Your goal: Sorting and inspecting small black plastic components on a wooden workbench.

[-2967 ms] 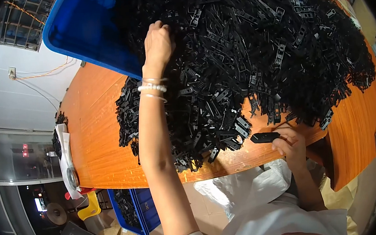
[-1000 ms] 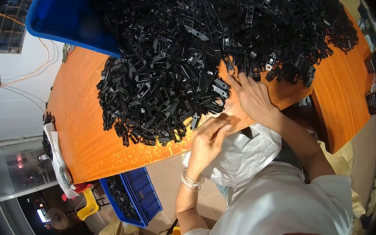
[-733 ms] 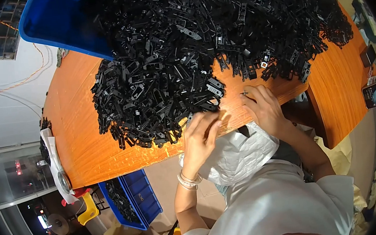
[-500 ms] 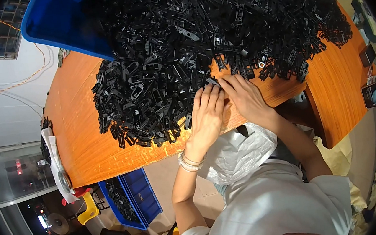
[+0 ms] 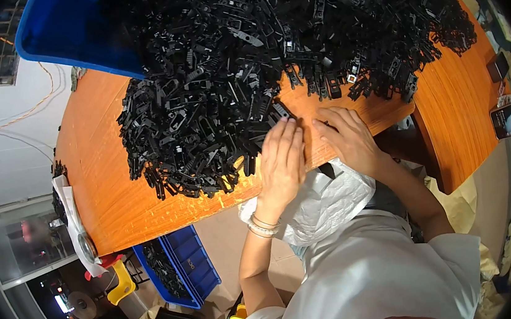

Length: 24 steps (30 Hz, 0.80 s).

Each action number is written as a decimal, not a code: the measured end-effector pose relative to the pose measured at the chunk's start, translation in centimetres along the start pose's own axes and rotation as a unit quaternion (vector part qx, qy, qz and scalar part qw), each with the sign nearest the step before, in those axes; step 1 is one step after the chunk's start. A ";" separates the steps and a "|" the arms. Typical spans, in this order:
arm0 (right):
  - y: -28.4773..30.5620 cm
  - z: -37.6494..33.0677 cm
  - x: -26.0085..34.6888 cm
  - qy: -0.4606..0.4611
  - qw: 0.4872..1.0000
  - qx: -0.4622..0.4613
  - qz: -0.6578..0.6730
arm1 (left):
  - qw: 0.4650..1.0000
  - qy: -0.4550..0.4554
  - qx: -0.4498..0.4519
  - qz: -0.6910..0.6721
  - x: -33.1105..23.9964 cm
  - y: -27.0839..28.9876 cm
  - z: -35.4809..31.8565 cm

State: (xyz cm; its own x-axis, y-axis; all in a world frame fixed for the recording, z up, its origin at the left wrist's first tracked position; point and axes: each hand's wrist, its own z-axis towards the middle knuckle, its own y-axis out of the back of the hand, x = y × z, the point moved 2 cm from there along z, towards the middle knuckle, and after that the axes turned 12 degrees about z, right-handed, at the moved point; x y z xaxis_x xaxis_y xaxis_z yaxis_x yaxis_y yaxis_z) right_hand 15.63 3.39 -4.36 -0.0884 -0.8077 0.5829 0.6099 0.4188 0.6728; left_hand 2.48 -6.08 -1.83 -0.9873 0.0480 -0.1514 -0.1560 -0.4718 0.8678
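A big heap of black plastic parts [image 5: 269,52] covers most of the orange wooden table [image 5: 101,175]. My left hand [image 5: 282,163] lies flat, fingers together, against the heap's near edge, touching loose parts. My right hand [image 5: 347,140] rests palm down on the bare tabletop just right of it, fingers spread toward the pile. Neither hand visibly holds anything. A white woven sack [image 5: 319,205] hangs open below the table edge, under both wrists.
A blue plastic bin [image 5: 67,30] lies tipped at the far left of the heap. A blue crate [image 5: 179,267] with black parts stands on the floor under the table. A phone-like dark object [image 5: 509,117] lies at the right table edge.
Three seconds ago my left hand reached far into the heap; it has come back to the near edge. Both hands have since shifted from the table edge up against the pile.
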 end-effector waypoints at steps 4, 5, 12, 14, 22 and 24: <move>2.1 -4.8 0.4 -0.052 0.975 -0.191 0.098 | 0.994 0.070 0.047 -0.075 -3.3 -2.1 0.2; 2.2 -6.7 0.2 -0.053 0.975 -0.193 0.097 | 0.994 0.068 0.047 -0.075 -4.0 -2.8 0.3; -1.8 -10.5 -2.7 -0.485 0.483 -0.129 0.718 | 0.975 0.042 0.079 -0.202 -8.6 -5.2 -0.8; -1.8 -10.8 -2.9 -0.532 0.378 -0.273 0.707 | 0.965 0.008 0.099 -0.241 -10.5 -5.0 -1.1; 2.5 -14.2 -5.5 -0.478 0.506 -0.142 0.704 | 0.941 -0.077 0.109 -0.310 -14.2 -5.1 -0.3; 3.5 -17.0 -6.6 -0.487 0.505 -0.129 0.701 | 0.943 -0.082 0.096 -0.308 -14.4 -5.4 0.1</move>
State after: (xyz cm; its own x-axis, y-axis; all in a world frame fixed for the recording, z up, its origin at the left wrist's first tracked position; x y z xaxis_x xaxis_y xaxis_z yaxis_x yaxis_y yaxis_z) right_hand 31.75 3.15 -13.66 0.3052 0.8468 0.4356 0.6813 0.1255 -0.7212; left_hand 17.51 -4.14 -4.29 -0.6960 0.4046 -0.5932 -0.6887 -0.1422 0.7110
